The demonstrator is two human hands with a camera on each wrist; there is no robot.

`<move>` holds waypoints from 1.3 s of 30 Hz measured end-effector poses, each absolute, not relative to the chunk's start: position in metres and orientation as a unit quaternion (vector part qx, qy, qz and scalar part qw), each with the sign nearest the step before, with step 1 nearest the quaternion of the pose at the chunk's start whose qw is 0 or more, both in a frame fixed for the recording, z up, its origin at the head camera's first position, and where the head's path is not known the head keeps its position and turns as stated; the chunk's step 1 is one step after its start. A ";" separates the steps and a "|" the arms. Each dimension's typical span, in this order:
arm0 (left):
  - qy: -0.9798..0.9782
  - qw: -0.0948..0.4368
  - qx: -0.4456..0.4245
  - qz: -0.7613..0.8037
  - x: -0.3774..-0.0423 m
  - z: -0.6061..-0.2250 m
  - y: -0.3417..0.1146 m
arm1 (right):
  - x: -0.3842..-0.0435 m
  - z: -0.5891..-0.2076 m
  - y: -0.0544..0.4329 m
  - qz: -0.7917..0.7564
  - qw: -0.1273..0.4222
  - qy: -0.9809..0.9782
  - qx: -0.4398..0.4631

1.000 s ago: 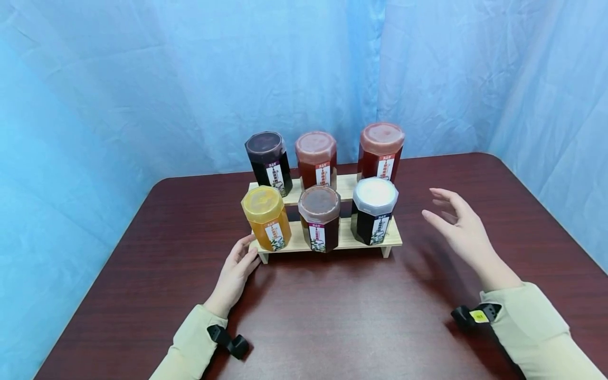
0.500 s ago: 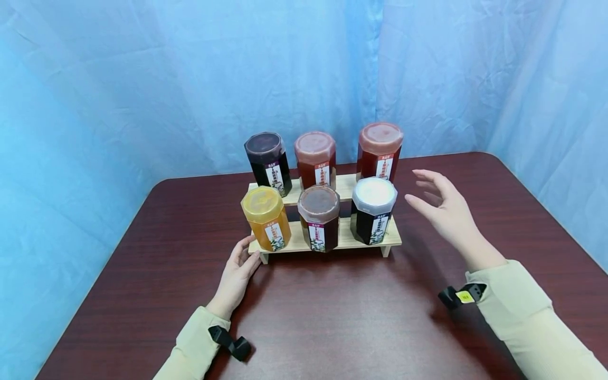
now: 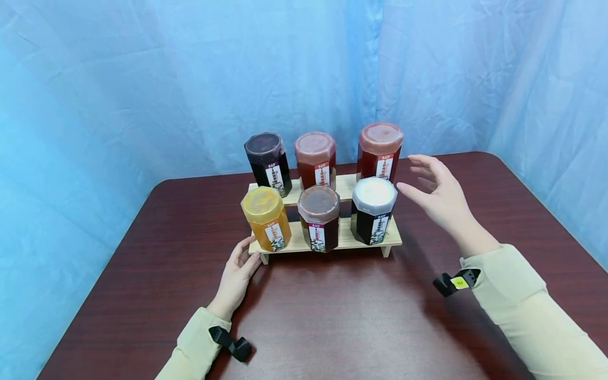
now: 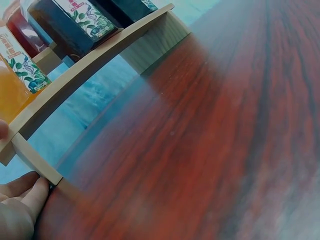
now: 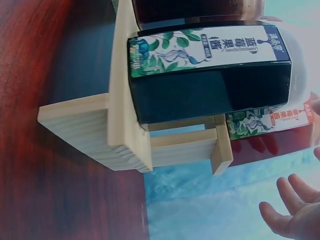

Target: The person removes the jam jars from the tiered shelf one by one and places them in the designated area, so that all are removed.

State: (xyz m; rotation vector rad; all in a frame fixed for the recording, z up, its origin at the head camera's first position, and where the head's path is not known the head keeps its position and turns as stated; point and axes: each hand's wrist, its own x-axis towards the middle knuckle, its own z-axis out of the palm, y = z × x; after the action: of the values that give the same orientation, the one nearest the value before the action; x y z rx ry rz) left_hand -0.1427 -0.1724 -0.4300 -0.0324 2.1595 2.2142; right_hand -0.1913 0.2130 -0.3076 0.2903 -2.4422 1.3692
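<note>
My left hand (image 3: 235, 279) holds the left end of a two-tier wooden rack (image 3: 349, 241); its fingers bend against the rack's leg (image 4: 37, 159) in the left wrist view. Right beside that hand stands a yellow-orange jar (image 3: 266, 227) on the lower tier. My right hand (image 3: 442, 198), fingers spread and slightly bent, hovers with nothing in it just right of the red jar (image 3: 367, 164) on the upper tier. Nearby, at the lower tier's right end, is a dark jar with a white lid (image 3: 364, 227); its label says blueberry jam in the right wrist view.
A brown-lidded jar (image 3: 328, 232) occupies the lower tier's middle. On the upper tier are a dark purple jar (image 3: 258, 166) and another red jar (image 3: 307, 169). The dark red wooden table (image 3: 304, 316) backs onto a light blue curtain (image 3: 214, 79).
My right hand has moved left and farther back, coming close to the upper right red jar. The left hand keeps its place at the rack's left end; the jars have not moved.
</note>
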 end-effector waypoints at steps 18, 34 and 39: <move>0.702 0.025 -0.011 0.711 -0.141 -0.430 -0.172 | -0.198 -0.284 0.203 0.468 0.169 -0.861 0.101; 0.689 0.021 -0.006 0.724 -0.140 -0.429 -0.173 | -0.210 -0.269 0.197 0.453 0.166 -0.869 0.114; 0.695 0.023 -0.011 0.719 -0.140 -0.429 -0.173 | -0.213 -0.268 0.194 0.455 0.164 -0.867 0.119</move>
State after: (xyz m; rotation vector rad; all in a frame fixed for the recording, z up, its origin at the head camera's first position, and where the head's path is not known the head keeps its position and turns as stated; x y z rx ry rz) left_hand -0.1404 -0.1728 -0.4286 -0.0333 2.1521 2.2257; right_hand -0.2126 0.1945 -0.2678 0.3384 -2.4724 1.2968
